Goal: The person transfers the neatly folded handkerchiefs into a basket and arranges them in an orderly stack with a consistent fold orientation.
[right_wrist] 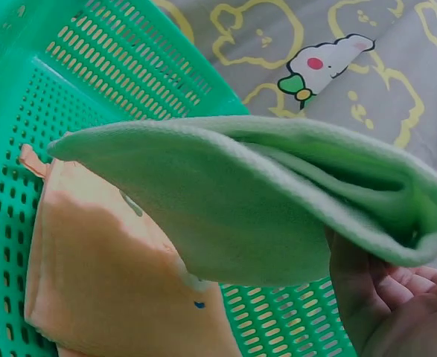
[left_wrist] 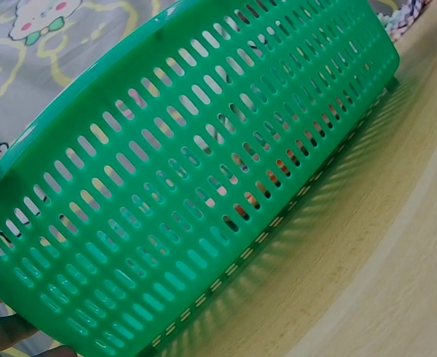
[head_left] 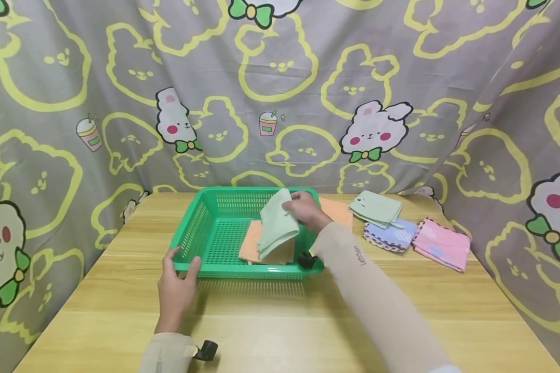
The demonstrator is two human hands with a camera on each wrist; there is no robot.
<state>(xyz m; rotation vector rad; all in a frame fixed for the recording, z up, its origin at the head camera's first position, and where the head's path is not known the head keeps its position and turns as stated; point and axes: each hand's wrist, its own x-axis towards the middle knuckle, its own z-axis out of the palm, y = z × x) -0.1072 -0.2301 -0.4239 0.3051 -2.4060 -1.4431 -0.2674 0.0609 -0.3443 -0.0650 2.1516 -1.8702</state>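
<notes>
A green plastic basket [head_left: 191, 220] with slotted walls stands on the wooden table. My left hand [head_left: 176, 285] grips its front left corner; the left wrist view shows fingers [left_wrist: 6, 332] at the corner beside the slotted wall. Over the basket's right half, my right hand [head_left: 305, 210] pinches a folded light green towel [head_left: 278, 223] by one edge. This towel hangs tilted, its folded layers showing in the right wrist view. Below it a folded orange towel [head_left: 250, 243] lies on the basket floor, partly covered from sight.
Right of the basket, an orange towel [head_left: 338, 210] lies partly hidden behind the right hand. Farther right are another light green towel [head_left: 378, 207], overlapping a blue towel [head_left: 389, 237] with checkered edging, and a pink towel [head_left: 443, 243]. A patterned curtain [head_left: 289, 77] hangs behind the table.
</notes>
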